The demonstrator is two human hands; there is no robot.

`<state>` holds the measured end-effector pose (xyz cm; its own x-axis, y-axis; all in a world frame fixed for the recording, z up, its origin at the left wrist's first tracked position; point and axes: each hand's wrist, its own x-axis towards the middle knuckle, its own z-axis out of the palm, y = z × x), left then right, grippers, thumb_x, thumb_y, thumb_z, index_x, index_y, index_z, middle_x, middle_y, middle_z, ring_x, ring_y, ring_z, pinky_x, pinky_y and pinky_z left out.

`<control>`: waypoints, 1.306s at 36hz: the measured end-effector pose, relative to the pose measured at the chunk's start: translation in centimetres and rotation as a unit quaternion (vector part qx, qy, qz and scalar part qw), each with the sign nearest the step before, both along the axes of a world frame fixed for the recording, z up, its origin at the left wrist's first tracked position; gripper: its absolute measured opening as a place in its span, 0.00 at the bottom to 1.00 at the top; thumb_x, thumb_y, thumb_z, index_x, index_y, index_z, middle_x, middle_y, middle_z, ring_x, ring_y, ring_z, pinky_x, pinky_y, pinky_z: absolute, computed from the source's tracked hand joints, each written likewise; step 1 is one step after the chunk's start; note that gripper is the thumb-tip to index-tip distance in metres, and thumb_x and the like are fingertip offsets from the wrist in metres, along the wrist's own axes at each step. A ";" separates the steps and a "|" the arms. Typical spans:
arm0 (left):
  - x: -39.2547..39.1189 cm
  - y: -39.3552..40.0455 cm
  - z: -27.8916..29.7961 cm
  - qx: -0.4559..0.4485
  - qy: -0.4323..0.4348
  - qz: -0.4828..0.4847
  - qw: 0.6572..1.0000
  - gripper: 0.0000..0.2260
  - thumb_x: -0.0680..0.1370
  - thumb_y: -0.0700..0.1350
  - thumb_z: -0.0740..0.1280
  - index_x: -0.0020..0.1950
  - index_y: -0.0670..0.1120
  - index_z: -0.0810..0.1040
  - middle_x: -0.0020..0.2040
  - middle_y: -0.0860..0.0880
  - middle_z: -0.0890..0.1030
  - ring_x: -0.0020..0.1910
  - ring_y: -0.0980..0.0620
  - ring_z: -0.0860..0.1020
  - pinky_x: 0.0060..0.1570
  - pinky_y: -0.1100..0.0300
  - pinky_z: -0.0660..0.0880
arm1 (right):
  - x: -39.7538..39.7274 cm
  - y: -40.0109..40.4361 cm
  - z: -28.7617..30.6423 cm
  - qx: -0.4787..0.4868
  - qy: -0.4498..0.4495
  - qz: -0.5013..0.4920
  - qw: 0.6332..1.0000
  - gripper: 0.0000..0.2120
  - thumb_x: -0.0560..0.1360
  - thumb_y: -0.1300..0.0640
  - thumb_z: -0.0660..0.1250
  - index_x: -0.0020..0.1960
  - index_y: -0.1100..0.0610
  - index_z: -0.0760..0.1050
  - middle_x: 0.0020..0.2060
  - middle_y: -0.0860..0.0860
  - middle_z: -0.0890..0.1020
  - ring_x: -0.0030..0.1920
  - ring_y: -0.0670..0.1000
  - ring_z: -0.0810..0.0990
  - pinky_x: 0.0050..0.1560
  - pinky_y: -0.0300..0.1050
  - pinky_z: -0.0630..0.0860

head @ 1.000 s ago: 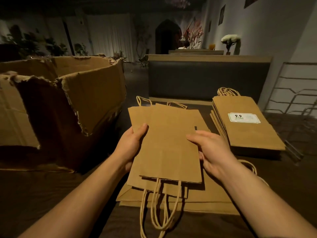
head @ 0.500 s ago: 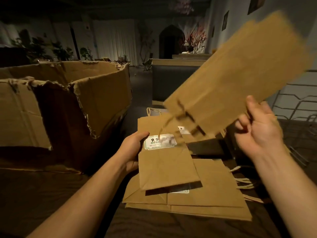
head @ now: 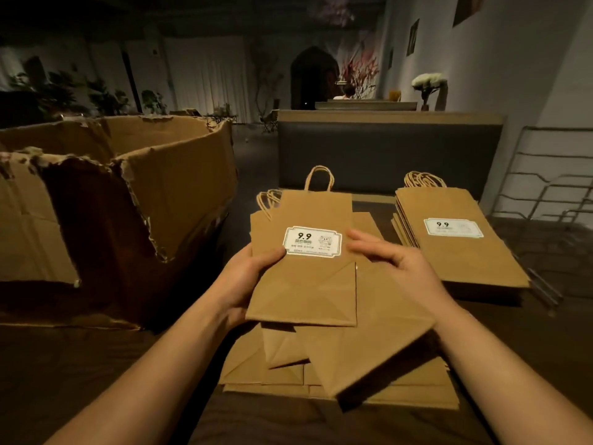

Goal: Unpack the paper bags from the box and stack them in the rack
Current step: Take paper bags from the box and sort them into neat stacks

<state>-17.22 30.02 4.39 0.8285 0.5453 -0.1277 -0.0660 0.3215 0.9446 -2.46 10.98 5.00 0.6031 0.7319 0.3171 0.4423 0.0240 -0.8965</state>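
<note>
A torn cardboard box is seen at the left. A labelled paper bag is gripped at its left edge by the left hand, above a loose pile of bags. The right hand is held relaxed at the bag's right edge, fingers extended. A neat stack lies beside the wire rack.

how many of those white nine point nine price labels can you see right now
2. One label is on the bag held between the left hand and right hand. The other label tops the neat stack at right. Face-down bags may hide more.
</note>
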 end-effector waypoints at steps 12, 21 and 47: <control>0.0 0.1 -0.1 0.015 -0.083 0.056 0.995 0.15 0.79 0.43 0.69 0.66 0.47 0.76 0.56 0.43 0.85 0.53 0.44 0.84 0.52 0.48 0.81 | -2.7 -0.2 0.7 -0.031 0.164 0.067 0.984 0.13 0.82 0.60 0.63 0.64 0.52 0.78 0.53 0.48 0.86 0.53 0.48 0.85 0.50 0.40 0.82; 0.1 0.0 -0.1 0.020 -0.090 0.076 0.993 0.16 0.79 0.46 0.69 0.67 0.48 0.76 0.56 0.44 0.85 0.52 0.45 0.85 0.49 0.50 0.81 | -2.6 0.2 -0.1 -0.012 0.106 -0.030 0.994 0.09 0.81 0.57 0.66 0.53 0.52 0.85 0.47 0.47 0.87 0.51 0.47 0.85 0.58 0.51 0.79; 0.2 0.1 -0.4 0.015 -0.086 0.097 0.991 0.13 0.81 0.46 0.67 0.65 0.49 0.77 0.54 0.46 0.86 0.47 0.49 0.86 0.40 0.54 0.82 | -2.3 0.3 -0.5 -0.005 0.099 -0.020 0.995 0.06 0.80 0.57 0.66 0.49 0.58 0.81 0.40 0.47 0.86 0.41 0.44 0.84 0.45 0.41 0.77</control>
